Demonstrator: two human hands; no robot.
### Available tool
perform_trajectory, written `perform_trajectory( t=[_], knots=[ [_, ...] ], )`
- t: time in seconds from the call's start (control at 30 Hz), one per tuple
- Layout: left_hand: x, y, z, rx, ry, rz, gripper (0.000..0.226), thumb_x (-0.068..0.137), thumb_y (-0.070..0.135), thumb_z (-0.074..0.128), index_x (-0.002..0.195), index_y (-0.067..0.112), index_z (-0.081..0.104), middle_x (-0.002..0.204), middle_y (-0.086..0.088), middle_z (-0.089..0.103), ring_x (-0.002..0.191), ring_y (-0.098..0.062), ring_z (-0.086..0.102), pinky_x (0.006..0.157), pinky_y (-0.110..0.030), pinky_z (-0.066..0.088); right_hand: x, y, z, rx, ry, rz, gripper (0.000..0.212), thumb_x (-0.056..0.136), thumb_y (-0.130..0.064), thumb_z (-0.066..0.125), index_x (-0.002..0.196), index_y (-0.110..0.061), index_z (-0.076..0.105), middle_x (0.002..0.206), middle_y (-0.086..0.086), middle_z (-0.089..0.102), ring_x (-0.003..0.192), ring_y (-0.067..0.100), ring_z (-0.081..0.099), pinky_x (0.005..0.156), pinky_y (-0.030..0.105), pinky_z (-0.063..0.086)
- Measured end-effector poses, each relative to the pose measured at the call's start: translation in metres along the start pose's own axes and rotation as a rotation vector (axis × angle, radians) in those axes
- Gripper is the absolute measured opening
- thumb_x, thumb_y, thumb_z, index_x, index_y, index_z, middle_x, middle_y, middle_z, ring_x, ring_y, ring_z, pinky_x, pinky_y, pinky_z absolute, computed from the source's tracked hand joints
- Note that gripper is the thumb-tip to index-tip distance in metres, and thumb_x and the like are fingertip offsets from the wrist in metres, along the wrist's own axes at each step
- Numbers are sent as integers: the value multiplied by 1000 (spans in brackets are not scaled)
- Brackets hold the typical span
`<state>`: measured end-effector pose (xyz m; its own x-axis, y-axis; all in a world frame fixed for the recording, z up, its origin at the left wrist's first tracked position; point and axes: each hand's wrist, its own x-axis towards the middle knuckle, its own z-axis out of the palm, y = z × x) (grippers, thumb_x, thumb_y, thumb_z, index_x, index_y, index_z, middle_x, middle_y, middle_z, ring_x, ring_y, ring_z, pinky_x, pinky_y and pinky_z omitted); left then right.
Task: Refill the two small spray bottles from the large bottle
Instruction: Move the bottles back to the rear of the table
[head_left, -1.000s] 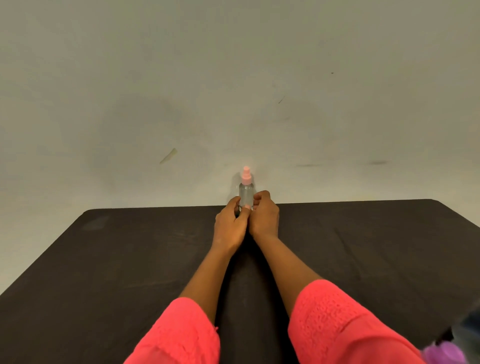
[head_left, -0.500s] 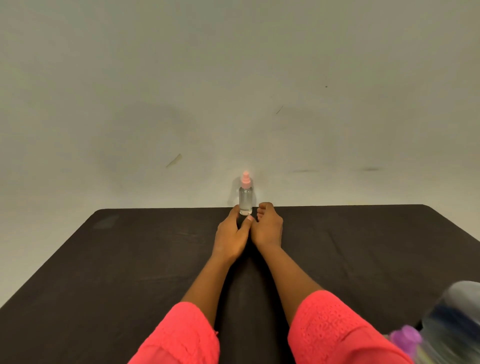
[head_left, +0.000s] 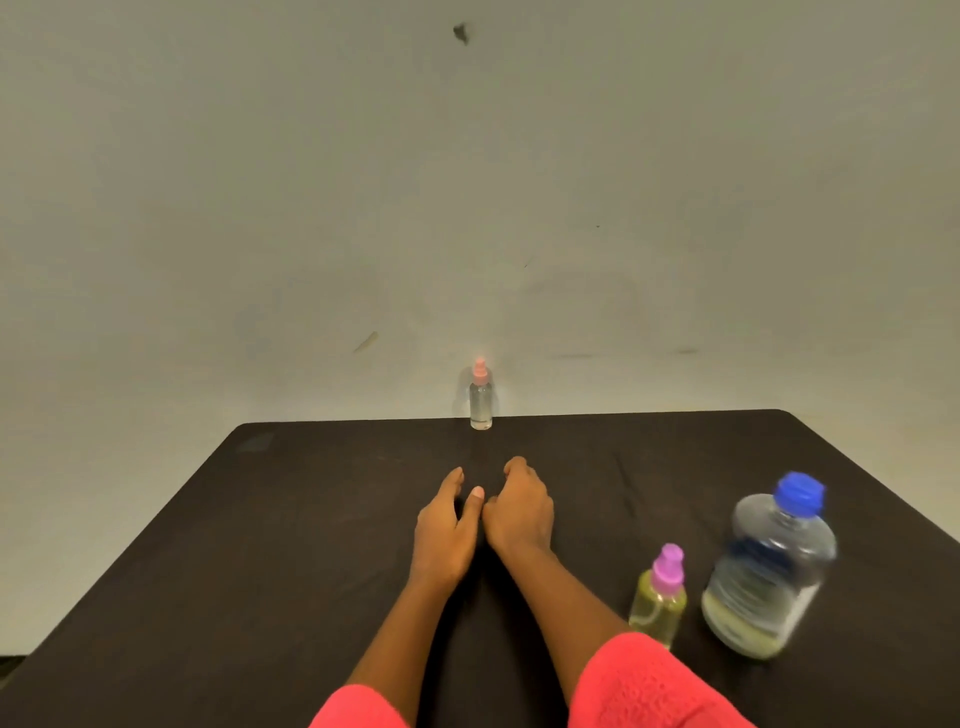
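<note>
Coral-red sleeves (head_left: 649, 686) fill the near edge, both forearms reaching out over the black cloth-covered table (head_left: 260, 571). To the right of the right forearm stands a small clear spray bottle with a purple cap and yellowish liquid (head_left: 657, 597). Just beside it is the large clear plastic bottle with a blue screw cap (head_left: 769, 571), holding a little liquid at its base. Both have come fully into view; a second ago only a scrap of purple showed. The large bottle's label is blurred and cannot be read.

Farther out, the left hand (head_left: 441, 530) and right hand (head_left: 519, 512) lie side by side on the cloth, thumbs nearly touching, fingers loosely curled and holding nothing. A second ago they clasped the small clear spray bottle with a pink cap (head_left: 480, 400); now they have drawn back from it. It stands upright alone at the table's far edge, against the grey wall (head_left: 311, 182). It shows no writing.
</note>
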<state>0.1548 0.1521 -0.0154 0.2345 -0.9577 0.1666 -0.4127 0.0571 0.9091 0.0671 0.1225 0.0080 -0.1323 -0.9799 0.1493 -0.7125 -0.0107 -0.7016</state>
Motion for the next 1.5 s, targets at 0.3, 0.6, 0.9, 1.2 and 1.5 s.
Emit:
perform_trajectory(
  t=[0.3, 0.6, 0.9, 1.2, 1.5],
  knots=[
    [-66, 16, -5, 12, 57, 13, 49, 100, 37, 39, 142, 12, 40, 142, -4, 47, 131, -16, 42, 105, -25, 31, -75, 2, -28, -101, -64, -90, 38, 94, -20, 53, 130, -11, 43, 128, 6, 50, 114, 21, 52, 94, 30, 45],
    [-107, 26, -3, -81, 137, 4, 26, 100, 35, 38, 106, 23, 60, 91, 4, 64, 84, -8, 59, 71, -17, 41, -116, 5, -71, -131, -278, -113, 32, 88, -17, 55, 119, -9, 50, 121, 10, 56, 112, 26, 55, 90, 31, 46],
    [-119, 55, 5, -205, 51, 25, 19, 90, 12, 61, 110, 14, 61, 103, -1, 67, 97, -10, 62, 87, -24, 49, -141, 11, -136, 335, 378, -426, 44, 82, -2, 62, 122, -17, 54, 114, -6, 52, 101, 7, 54, 85, 21, 48],
    [-123, 77, 49, -182, -251, 108, 39, 78, -1, 69, 109, 21, 60, 105, 2, 65, 96, -8, 63, 86, -20, 51, -142, 80, -152, 175, 253, -125, 65, 86, -18, 66, 141, -7, 31, 139, 11, 37, 129, 25, 39, 102, 34, 37],
    [-118, 71, 62, -153, -296, 164, 40, 79, -11, 58, 107, 16, 66, 99, 1, 70, 94, -9, 66, 87, -25, 52, -129, 90, -137, 126, -83, -59, 26, 90, -10, 49, 112, -23, 45, 101, -4, 60, 91, 11, 59, 82, 34, 49]
  ],
)
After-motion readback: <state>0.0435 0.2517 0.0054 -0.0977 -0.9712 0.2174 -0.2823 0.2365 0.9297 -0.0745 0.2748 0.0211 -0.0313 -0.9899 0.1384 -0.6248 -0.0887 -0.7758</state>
